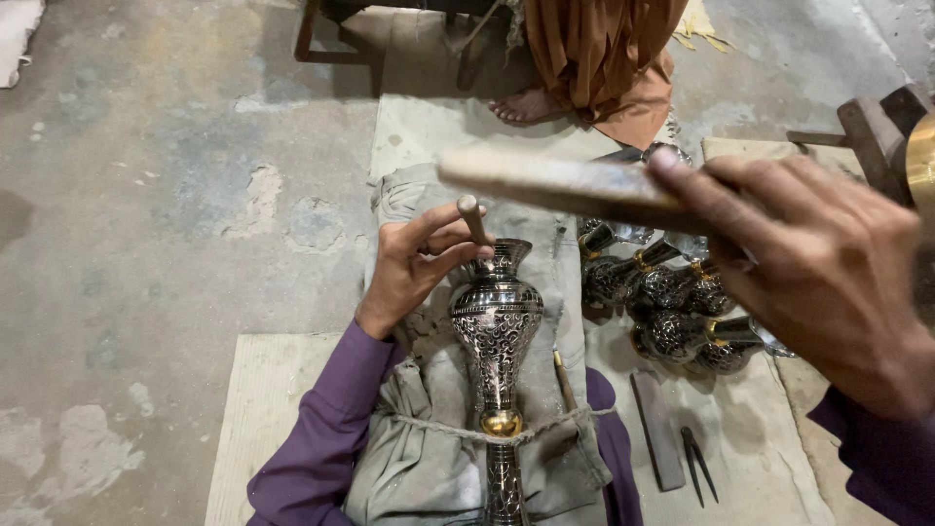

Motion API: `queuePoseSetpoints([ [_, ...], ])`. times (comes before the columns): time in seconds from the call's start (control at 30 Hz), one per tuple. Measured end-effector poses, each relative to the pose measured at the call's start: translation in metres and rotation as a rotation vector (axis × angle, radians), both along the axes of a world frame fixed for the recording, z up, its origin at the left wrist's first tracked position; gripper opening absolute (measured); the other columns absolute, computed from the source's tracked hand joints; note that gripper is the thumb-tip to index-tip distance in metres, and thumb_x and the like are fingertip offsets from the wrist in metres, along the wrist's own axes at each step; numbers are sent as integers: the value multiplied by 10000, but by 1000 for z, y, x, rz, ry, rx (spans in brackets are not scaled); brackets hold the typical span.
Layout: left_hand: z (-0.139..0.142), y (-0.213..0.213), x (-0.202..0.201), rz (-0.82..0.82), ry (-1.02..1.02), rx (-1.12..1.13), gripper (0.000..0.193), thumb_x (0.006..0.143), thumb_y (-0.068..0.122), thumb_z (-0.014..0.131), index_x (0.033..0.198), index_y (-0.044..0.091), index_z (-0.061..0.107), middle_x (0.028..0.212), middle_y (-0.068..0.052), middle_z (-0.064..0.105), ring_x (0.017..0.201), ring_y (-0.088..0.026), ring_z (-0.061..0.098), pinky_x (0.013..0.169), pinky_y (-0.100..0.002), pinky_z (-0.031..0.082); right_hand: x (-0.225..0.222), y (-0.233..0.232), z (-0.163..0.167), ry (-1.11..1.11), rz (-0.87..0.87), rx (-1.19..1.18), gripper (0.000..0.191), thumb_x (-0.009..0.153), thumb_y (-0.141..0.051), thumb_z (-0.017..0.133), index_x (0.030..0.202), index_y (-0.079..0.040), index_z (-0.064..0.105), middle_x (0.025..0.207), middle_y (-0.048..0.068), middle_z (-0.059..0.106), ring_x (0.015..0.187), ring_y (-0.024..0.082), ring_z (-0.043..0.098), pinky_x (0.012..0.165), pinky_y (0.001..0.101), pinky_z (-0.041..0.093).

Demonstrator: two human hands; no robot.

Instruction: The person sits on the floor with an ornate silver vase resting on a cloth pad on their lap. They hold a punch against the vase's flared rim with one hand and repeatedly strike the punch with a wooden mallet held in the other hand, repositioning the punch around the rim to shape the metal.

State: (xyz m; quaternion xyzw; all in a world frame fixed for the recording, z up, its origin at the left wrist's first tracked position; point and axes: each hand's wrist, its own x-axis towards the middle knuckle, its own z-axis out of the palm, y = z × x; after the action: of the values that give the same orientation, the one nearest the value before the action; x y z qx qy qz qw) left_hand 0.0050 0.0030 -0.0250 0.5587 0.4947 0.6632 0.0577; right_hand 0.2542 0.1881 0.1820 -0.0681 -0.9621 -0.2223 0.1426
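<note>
An engraved silver-and-black metal vase (pixel 497 326), judged heavy, rigid and slippery, is laid on a grey padded cloth (pixel 429 468). A small wooden-handled punch (pixel 473 218) is pinched by the left hand (pixel 414 268) at its neck; a flat wooden mallet (pixel 575 183) is gripped by the right hand (pixel 828 268).

— At centre frame: left hand (pixel 414 268) pinching a small wooden-headed punch (pixel 473 220) against the neck of an engraved silver vase (pixel 497 326), laid on grey cloth (pixel 429 458).

— And upper right?

— Right hand (pixel 828 268), raised, gripping a blurred wooden mallet (pixel 565 183). Below it, more engraved vases (pixel 672 312) in a heap. Top centre: a bare foot (pixel 526 105) under orange cloth.
</note>
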Motion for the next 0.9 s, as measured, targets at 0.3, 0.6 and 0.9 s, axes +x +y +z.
queuePoseSetpoints([
  [0.3,5,-5,1,-25,-53,-36,456,963,-2,734,1393,78,604,1085,-97,798,990,-189,803,860,-297,675,8,6,-9,57,32,-138,611,961,-246,755,1539,-249,558,1158,91,742,798,209,707,646,337,606],
  [0.6,5,-4,0,-49,-72,-56,450,963,-4,731,1391,60,610,1075,-93,795,989,-179,798,874,-301,677,0,-4,-6,32,58,-18,548,940,-197,716,1471,-262,597,1108,90,765,805,204,717,621,346,615],
  [0.9,4,-5,-2,-81,-88,-68,438,975,12,723,1395,70,616,1078,-93,797,994,-178,797,890,-305,669,7,3,-11,70,85,103,505,956,-185,744,1439,-281,631,1119,81,778,848,224,729,640,375,620],
])
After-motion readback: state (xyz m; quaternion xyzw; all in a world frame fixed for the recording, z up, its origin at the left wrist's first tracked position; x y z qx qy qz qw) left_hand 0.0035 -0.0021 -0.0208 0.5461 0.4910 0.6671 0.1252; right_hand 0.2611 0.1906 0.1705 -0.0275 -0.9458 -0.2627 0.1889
